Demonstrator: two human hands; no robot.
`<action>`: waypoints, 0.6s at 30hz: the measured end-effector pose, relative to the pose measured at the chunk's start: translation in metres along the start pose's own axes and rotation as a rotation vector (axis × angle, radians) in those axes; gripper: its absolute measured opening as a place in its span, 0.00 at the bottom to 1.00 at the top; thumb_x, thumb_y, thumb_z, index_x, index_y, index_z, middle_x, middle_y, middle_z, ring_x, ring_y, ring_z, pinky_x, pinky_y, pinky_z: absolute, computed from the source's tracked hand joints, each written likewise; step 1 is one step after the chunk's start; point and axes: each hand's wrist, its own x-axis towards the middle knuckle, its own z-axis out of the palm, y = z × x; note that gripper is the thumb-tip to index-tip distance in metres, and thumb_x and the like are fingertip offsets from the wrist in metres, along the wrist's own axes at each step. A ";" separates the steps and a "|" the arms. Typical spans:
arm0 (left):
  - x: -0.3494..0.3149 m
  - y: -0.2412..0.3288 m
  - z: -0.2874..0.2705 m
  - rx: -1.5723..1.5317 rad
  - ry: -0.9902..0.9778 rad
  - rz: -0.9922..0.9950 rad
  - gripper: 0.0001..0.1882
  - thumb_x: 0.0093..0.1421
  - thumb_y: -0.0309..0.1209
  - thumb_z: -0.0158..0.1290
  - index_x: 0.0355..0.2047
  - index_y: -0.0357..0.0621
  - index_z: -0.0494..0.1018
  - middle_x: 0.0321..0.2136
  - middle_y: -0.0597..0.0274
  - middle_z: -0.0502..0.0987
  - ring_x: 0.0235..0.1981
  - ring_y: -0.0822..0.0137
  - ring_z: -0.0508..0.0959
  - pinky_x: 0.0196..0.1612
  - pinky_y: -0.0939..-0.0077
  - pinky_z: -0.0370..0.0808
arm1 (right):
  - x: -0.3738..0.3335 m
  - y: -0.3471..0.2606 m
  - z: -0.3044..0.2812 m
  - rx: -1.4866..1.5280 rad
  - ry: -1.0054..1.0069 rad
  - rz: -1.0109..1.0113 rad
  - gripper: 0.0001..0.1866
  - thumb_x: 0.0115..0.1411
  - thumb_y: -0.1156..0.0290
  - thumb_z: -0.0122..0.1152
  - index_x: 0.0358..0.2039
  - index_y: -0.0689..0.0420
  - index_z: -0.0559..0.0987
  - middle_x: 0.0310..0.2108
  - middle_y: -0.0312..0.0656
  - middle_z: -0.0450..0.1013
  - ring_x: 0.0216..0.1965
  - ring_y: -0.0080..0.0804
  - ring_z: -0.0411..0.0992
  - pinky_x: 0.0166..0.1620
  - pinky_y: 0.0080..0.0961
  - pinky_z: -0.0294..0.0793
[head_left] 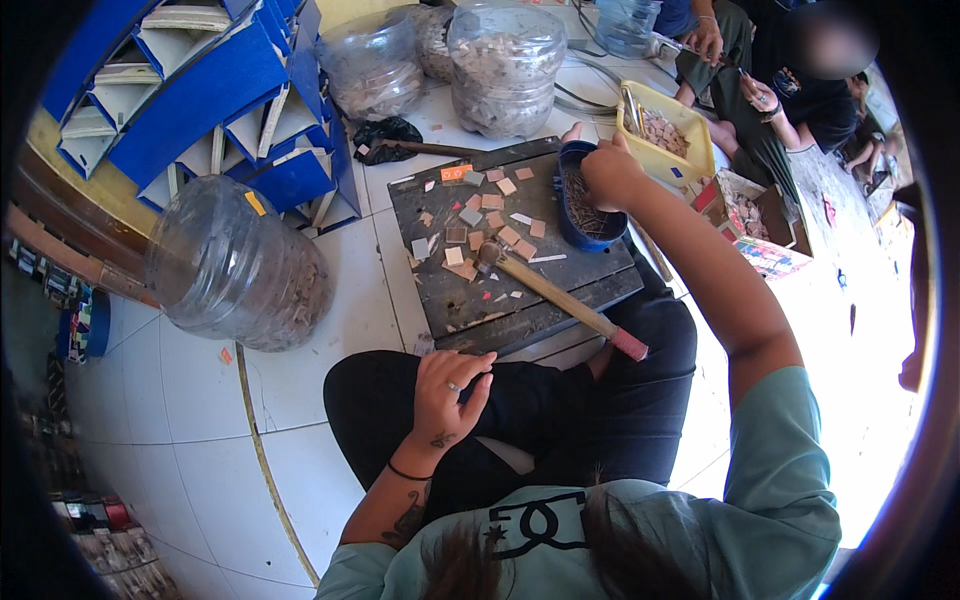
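Currently my right hand (610, 178) is in the blue tub (600, 244) of nails (578, 197) on the worktop (445, 308).
Its grip I cannot tell; my left hand's (449, 396) thumb and fingers stand apart. Pale print marks an orange piece (456, 174), a black logo (540, 524) my shirt (640, 540).

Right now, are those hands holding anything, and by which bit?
The left hand looks empty. The right hand is at the blue bowl; its fingertips are hidden, so I can't tell whether it holds anything.

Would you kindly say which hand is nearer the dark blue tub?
Right. The right hand is at the dark blue tub, partly covering its opening; the left hand is well apart from it, above the black trousers.
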 end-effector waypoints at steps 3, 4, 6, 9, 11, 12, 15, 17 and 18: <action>0.000 0.000 0.000 0.008 0.002 0.012 0.13 0.57 0.22 0.56 0.43 0.44 0.77 0.31 0.62 0.81 0.33 0.60 0.78 0.45 0.65 0.69 | 0.005 -0.005 0.003 -0.006 -0.062 -0.007 0.15 0.47 0.69 0.65 0.36 0.60 0.84 0.39 0.53 0.79 0.45 0.42 0.77 0.58 0.42 0.62; 0.000 0.000 0.000 0.012 0.002 0.017 0.13 0.56 0.22 0.57 0.43 0.45 0.77 0.32 0.63 0.80 0.33 0.60 0.78 0.45 0.65 0.69 | 0.007 -0.008 0.004 -0.014 -0.057 -0.013 0.14 0.48 0.69 0.65 0.36 0.59 0.84 0.38 0.51 0.79 0.45 0.42 0.77 0.57 0.42 0.62; -0.001 -0.001 0.000 0.010 0.003 0.017 0.13 0.56 0.23 0.57 0.43 0.45 0.77 0.32 0.64 0.80 0.34 0.61 0.77 0.45 0.65 0.68 | 0.009 -0.012 0.005 -0.023 -0.046 -0.004 0.13 0.49 0.69 0.64 0.36 0.58 0.84 0.37 0.48 0.80 0.44 0.41 0.78 0.55 0.41 0.63; 0.000 0.000 -0.001 0.001 -0.003 -0.006 0.13 0.56 0.23 0.57 0.43 0.45 0.78 0.32 0.63 0.80 0.34 0.61 0.78 0.44 0.65 0.69 | 0.010 -0.016 0.004 -0.013 -0.045 0.044 0.13 0.50 0.69 0.64 0.37 0.57 0.84 0.36 0.46 0.81 0.42 0.40 0.79 0.54 0.40 0.63; 0.002 0.001 -0.004 -0.033 0.014 -0.031 0.13 0.56 0.22 0.57 0.42 0.44 0.77 0.33 0.62 0.80 0.35 0.59 0.78 0.44 0.65 0.70 | 0.008 -0.016 0.003 0.010 -0.061 0.088 0.13 0.50 0.68 0.64 0.37 0.56 0.84 0.37 0.46 0.81 0.42 0.40 0.79 0.54 0.42 0.64; 0.005 0.001 -0.005 -0.065 0.030 -0.034 0.12 0.56 0.22 0.57 0.42 0.43 0.77 0.33 0.61 0.80 0.35 0.59 0.78 0.44 0.65 0.70 | 0.007 -0.014 0.002 0.035 -0.051 0.100 0.13 0.49 0.67 0.65 0.35 0.57 0.84 0.35 0.47 0.80 0.40 0.40 0.79 0.53 0.41 0.66; 0.022 -0.007 -0.014 -0.073 0.118 -0.071 0.12 0.56 0.21 0.57 0.42 0.41 0.77 0.34 0.58 0.80 0.36 0.57 0.78 0.44 0.65 0.72 | 0.002 -0.005 -0.003 0.141 0.018 0.123 0.13 0.47 0.65 0.69 0.31 0.59 0.82 0.29 0.48 0.80 0.36 0.38 0.80 0.47 0.38 0.73; 0.042 -0.018 -0.019 0.008 0.196 -0.097 0.11 0.56 0.22 0.56 0.42 0.40 0.77 0.33 0.56 0.80 0.36 0.55 0.77 0.44 0.66 0.72 | -0.003 0.001 -0.008 0.274 0.097 0.117 0.12 0.47 0.67 0.69 0.31 0.60 0.81 0.27 0.47 0.79 0.33 0.36 0.80 0.41 0.35 0.77; 0.054 -0.025 -0.021 0.043 0.195 -0.139 0.11 0.57 0.23 0.56 0.42 0.40 0.77 0.35 0.56 0.79 0.37 0.55 0.76 0.45 0.64 0.72 | -0.006 0.005 -0.011 0.379 0.053 0.140 0.14 0.47 0.66 0.68 0.33 0.60 0.81 0.27 0.48 0.79 0.32 0.37 0.80 0.39 0.35 0.78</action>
